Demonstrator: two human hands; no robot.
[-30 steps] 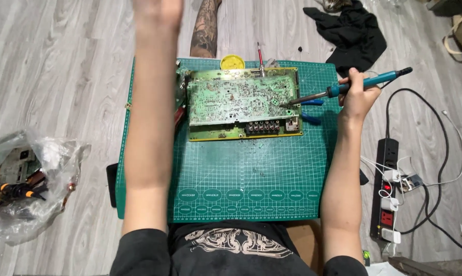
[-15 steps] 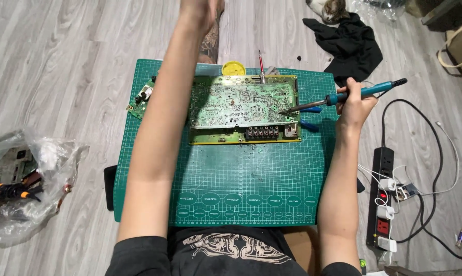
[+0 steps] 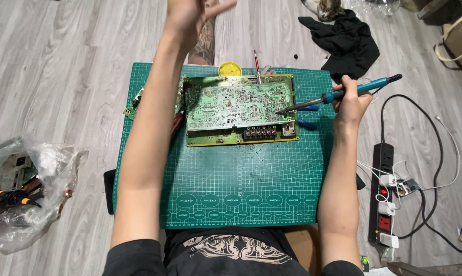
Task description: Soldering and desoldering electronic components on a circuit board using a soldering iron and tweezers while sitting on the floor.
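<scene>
A large green circuit board (image 3: 236, 110) lies on a green cutting mat (image 3: 226, 194). My right hand (image 3: 351, 99) grips a blue-handled soldering iron (image 3: 343, 93), its tip touching the board's right side. My left hand (image 3: 190, 15) is raised far beyond the mat's back edge, fingers spread, with nothing visible in it. A yellow round tin (image 3: 229, 68) and a red-handled tool (image 3: 256, 64) sit at the mat's far edge.
A clear plastic bag of parts (image 3: 21, 189) lies on the floor at left. A black power strip (image 3: 383, 194) with plugs and cables is at right. Black cloth (image 3: 351, 41) lies at the back right, a small green board (image 3: 135, 102) at the mat's left edge.
My left arm has swung to the right and the hand has come into view, fingers spread. The view shifted slightly. The soldering iron stays on the board's right side.
</scene>
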